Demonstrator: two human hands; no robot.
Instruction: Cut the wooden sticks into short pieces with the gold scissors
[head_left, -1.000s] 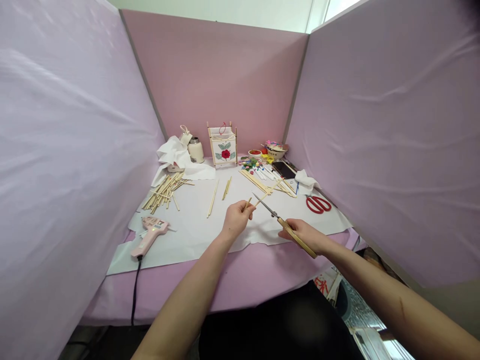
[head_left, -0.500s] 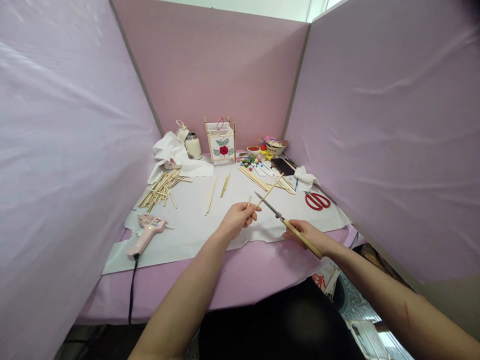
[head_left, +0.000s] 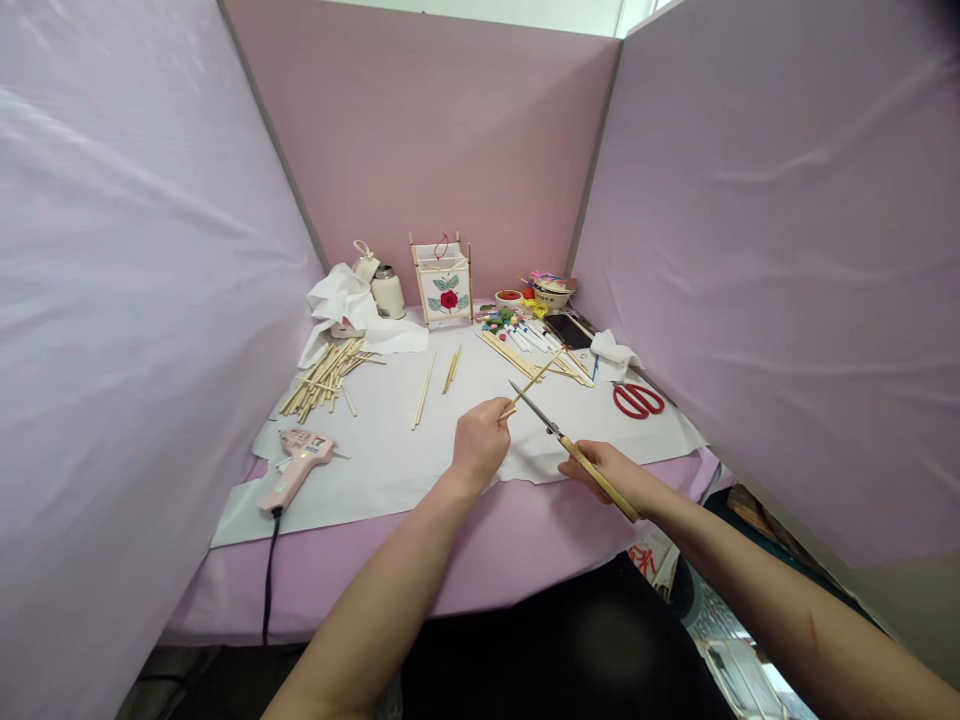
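1. Long, thin, tan wooden stick [head_left: 541, 372] is up in front of the person, above a big white paper sheet [head_left: 390, 470], with one end in the left hand [head_left: 480, 445]. It slants up and away to the right.
2. That left hand is curled tight around the stick. The end of a short, thin tan piece [head_left: 508, 412] pokes out of it too.
3. The right hand [head_left: 606, 472] is wrapped around the gold-coloured handles of a pair of scissors with long grey metal blades [head_left: 534, 408]. The blades point at the stick and cross it near their tips. I cannot tell if they touch it.
4. On the left of the paper is a messy pile of tan wooden sticks [head_left: 324, 380]. A pale pink glue gun with a black cord [head_left: 300, 468] lies nearer the person.
5. Far back stands a white box with a stick frame and a red flower [head_left: 448, 295].
6. Scissors with round red handles [head_left: 637, 401] lie on the right side.
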